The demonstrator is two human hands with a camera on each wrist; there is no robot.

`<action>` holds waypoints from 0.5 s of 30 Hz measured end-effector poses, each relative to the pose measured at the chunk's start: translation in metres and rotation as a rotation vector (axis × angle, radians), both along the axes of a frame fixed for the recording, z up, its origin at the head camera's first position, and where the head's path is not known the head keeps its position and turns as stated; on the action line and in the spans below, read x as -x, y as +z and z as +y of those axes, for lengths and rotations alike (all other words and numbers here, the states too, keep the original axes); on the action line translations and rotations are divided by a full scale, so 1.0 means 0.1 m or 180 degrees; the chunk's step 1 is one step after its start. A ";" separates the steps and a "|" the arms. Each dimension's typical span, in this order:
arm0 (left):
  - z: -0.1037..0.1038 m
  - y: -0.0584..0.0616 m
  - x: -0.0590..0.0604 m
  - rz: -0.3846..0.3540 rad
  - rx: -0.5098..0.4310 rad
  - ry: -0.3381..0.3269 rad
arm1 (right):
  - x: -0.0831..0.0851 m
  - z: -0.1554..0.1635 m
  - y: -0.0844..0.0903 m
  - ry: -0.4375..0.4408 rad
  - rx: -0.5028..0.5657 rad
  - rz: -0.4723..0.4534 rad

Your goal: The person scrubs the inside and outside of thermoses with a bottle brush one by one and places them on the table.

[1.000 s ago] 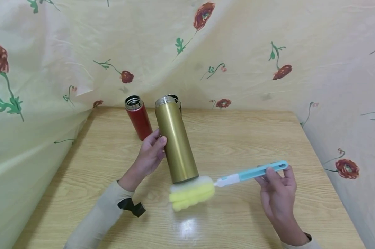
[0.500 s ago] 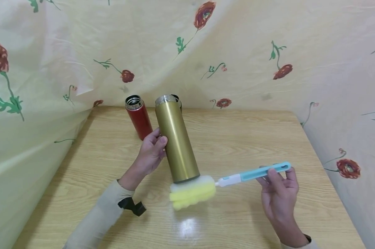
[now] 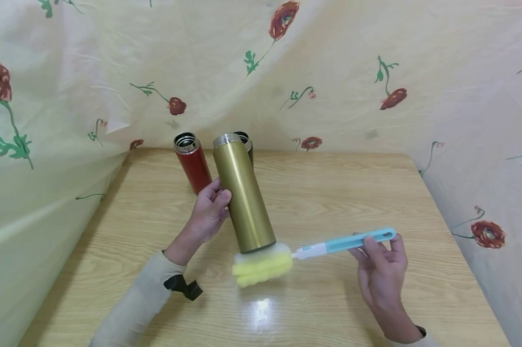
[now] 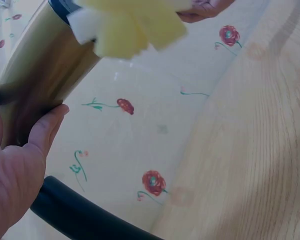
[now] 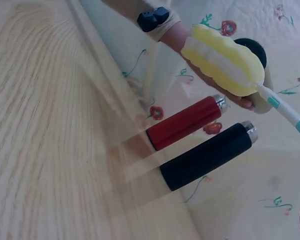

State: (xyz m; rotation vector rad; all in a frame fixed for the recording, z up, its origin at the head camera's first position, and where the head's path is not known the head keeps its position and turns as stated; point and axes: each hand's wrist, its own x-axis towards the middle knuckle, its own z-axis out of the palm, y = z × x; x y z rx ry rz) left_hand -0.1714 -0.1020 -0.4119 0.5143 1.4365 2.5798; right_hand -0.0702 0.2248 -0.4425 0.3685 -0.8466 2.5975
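My left hand grips a gold thermos bottle by its side, above the table and tilted, with its bare metal neck away from me and its dark base towards me. In my right hand I hold a bottle brush by its light blue handle, pinched between thumb and fingers. The brush's yellow and white sponge head is at the bottle's base; in the left wrist view the sponge overlaps the base. Little of the right hand shows in the right wrist view.
A red bottle without a lid stands at the back left of the wooden table. Beside it, mostly hidden behind the gold bottle, stands a black bottle, also lidless. Flowered cloth hangs around the table.
The brush has shifted slightly right, then back left along the bottle's base, together with my right hand. My left hand and the gold bottle have barely moved, tipping a little to the left.
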 end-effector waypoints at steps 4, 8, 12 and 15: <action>-0.01 -0.02 0.01 0.0017 0.0001 0.0022 | -0.03 0.00 0.05 0.0017 0.0059 0.0141; -0.01 -0.03 0.00 -0.0011 -0.0006 0.0068 | -0.02 0.01 0.09 -0.0030 0.0067 0.0199; -0.02 -0.02 -0.01 -0.0006 -0.0049 0.0043 | 0.00 0.02 0.10 -0.0116 0.0042 0.0053; -0.02 -0.02 -0.01 0.0026 -0.0090 0.0006 | 0.03 0.03 0.08 -0.0175 -0.0023 -0.0041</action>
